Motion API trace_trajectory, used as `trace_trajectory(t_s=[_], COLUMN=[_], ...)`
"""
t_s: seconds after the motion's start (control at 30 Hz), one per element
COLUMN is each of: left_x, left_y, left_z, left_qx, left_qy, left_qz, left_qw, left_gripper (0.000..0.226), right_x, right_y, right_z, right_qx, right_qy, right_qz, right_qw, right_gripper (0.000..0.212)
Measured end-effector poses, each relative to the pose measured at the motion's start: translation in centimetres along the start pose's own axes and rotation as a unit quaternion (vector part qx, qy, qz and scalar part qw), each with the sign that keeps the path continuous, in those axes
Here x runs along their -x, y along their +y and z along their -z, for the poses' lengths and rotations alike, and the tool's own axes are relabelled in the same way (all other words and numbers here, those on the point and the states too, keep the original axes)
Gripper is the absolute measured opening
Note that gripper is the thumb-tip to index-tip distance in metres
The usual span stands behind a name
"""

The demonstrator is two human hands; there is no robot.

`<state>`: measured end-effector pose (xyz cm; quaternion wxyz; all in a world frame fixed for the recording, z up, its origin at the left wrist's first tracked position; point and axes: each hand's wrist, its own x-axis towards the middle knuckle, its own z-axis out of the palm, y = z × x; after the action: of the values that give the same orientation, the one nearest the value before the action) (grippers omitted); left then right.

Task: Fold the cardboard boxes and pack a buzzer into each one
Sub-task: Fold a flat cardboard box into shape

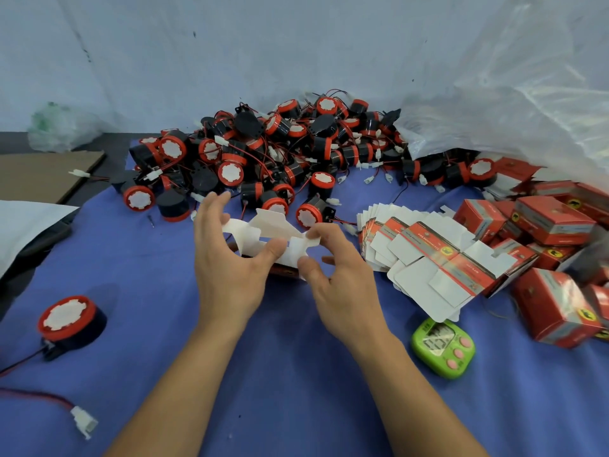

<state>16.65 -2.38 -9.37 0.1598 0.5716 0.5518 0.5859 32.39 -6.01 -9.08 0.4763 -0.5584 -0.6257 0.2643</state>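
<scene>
We hold one box blank (273,232) over the table (296,374), left hand (227,258) and right hand (342,285) each pinching an end, flaps up for folding.

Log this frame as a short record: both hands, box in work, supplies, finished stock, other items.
left: left hand grips the cardboard box, thumb on its near side
right: right hand pinches a flap at the box's right end
box state: partly folded, white inside showing, flaps still open
supplies: buzzer pile behind the hands; flat box stack fanned out to the right
finished: closed red boxes at far right
other: single buzzer near left; green timer near right
surface: blue cloth
</scene>
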Motion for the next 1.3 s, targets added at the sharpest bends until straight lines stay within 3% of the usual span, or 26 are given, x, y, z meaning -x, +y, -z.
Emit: trace_trajectory(t_s=[0.13,0.23,0.3,0.37,0.47,0.57,0.63,0.73,0.87,1.03,1.1,1.2,1.3], left_x=[-1.0,-1.6,-1.4,-1.0,0.2,1.2,1.4,0.7,0.0,0.7,0.8,1.0,1.3], left_y=[-1.1,-1.9,-1.4,-0.3,0.7,1.2,1.2,1.3,1.1,1.0,1.0,1.4,2.3], left_z=[0.0,0.2,0.1,0.1,-0.1,-0.4,-0.5,-0.4,-0.6,-0.8,-0.7,-0.5,0.1], left_qx=[0.016,0.046,0.011,-0.023,-0.101,-0.155,-0.072,0.080,0.070,0.064,0.077,0.118,0.167], left_qy=[-0.033,-0.107,-0.109,-0.108,-0.133,-0.137,-0.159,-0.202,-0.192,-0.195,-0.192,-0.163,-0.137], left_qz=[0.085,0.170,0.178,0.175,0.178,0.167,0.204,0.277,0.281,0.258,0.243,0.212,0.202], left_qw=[0.996,0.979,0.978,0.978,0.970,0.964,0.963,0.936,0.938,0.944,0.948,0.956,0.955], left_gripper=[0.113,0.075,0.054,0.053,0.063,0.039,0.031,0.028,0.034,0.032,0.032,0.030,0.026], right_x=[0.2,0.0,0.0,-0.1,-0.2,-0.2,-0.3,-0.7,-0.6,-0.9,-1.0,-0.6,0.1], right_y=[0.2,0.0,-0.3,-0.5,-0.3,-0.1,0.0,0.1,0.4,0.6,-0.2,-1.0,-1.7], right_z=[-0.7,-0.8,-0.8,-0.6,-0.4,-0.3,-0.3,-0.7,-1.6,-0.8,-0.4,0.2,0.8], right_qx=[0.017,-0.003,-0.032,-0.057,-0.065,-0.096,-0.086,-0.016,0.004,-0.205,-0.262,-0.263,-0.183], right_qy=[-0.015,-0.001,0.024,0.051,0.040,0.010,0.021,0.032,-0.033,-0.008,-0.035,-0.053,-0.033], right_qz=[0.001,0.001,0.012,0.006,-0.019,-0.039,-0.041,-0.033,-0.009,-0.034,-0.062,-0.074,-0.020], right_qw=[1.000,1.000,0.999,0.997,0.997,0.995,0.995,0.999,0.999,0.978,0.962,0.961,0.982], right_gripper=[0.023,0.027,0.037,0.049,0.046,0.033,0.032,0.043,0.062,0.038,0.035,0.042,0.037])
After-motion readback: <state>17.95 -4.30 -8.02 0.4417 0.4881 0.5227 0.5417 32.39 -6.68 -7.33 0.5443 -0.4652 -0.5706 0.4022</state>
